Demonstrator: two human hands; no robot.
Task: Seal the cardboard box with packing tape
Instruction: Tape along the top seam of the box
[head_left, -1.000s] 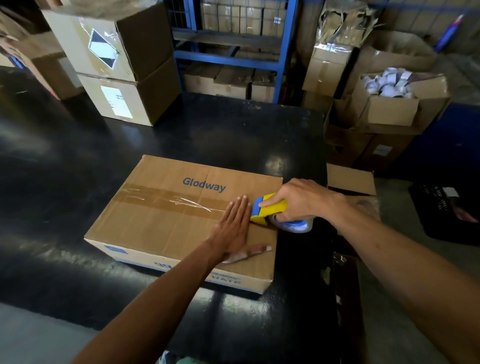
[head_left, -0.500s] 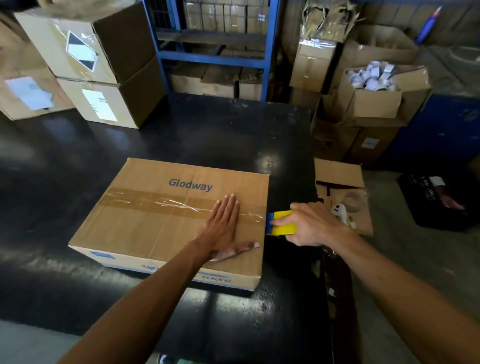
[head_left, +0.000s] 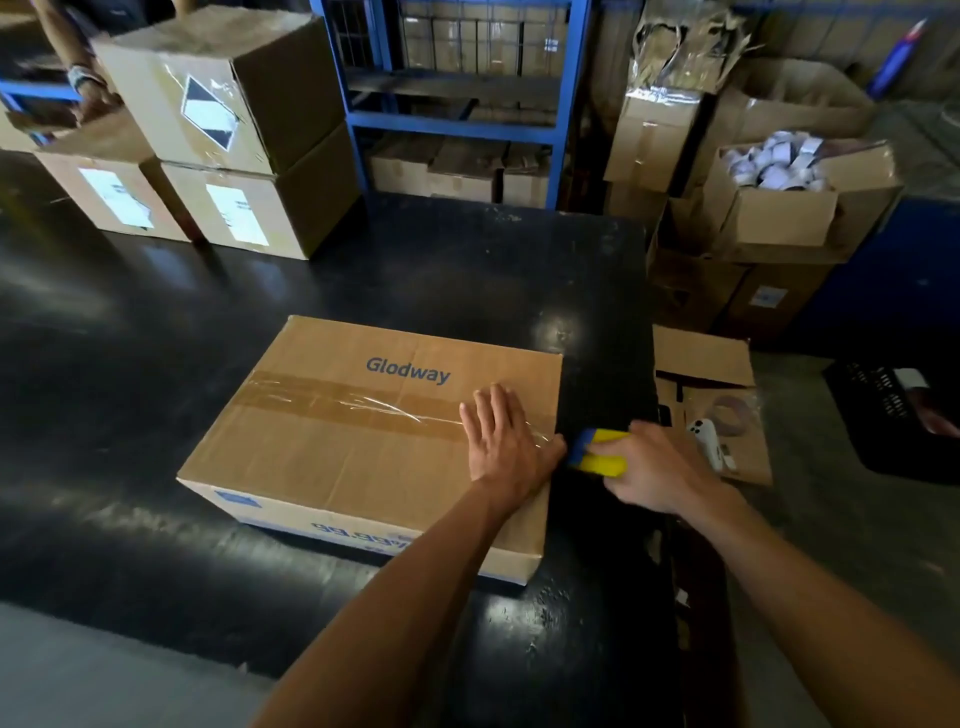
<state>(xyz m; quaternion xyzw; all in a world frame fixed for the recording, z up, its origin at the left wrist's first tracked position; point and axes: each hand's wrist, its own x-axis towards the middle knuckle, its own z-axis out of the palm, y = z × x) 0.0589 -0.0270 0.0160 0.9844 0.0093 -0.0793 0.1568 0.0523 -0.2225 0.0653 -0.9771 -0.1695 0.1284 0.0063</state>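
Left hand: our left hand (head_left: 501, 441) is flat and spread on the top of the box, palm down on the tape right by the right-hand edge, gripping nothing, just pressing.

Right hand: our right hand (head_left: 657, 470) is wrapped around the tape dispenser (head_left: 597, 457), which sits just past the box's right edge, lower than the top face, over the table.

Tape: the packing tape (head_left: 358, 408) runs as one strip across the top from the left edge to the right edge, under our left palm. It's clear and glossy, with a few wrinkles and a shiny crease near the middle.

Box: the cardboard box (head_left: 363, 457) sits flat in the middle of the black table (head_left: 441, 270), plain brown corrugated, low and wide, "Glodway" printed in blue on top and blue print along the near side.

Progress: pretty far along, we'd say. The centre seam looks covered end to end. What's probably left is folding the tail down the right side, cutting it, and rubbing it flat. We can't tell whether the strip is already cut, since the hands hide that bit.

Dispenser: chunky plastic, yellow body with a blue front, mostly hidden in our grip.

Table: dark, smooth, a bit shiny with scuffs.

Around: stacked boxes (head_left: 218, 135) with labels at the back left, a blue metal rack (head_left: 462, 119) behind, and an open carton of white rolls (head_left: 779, 171) off to the right.
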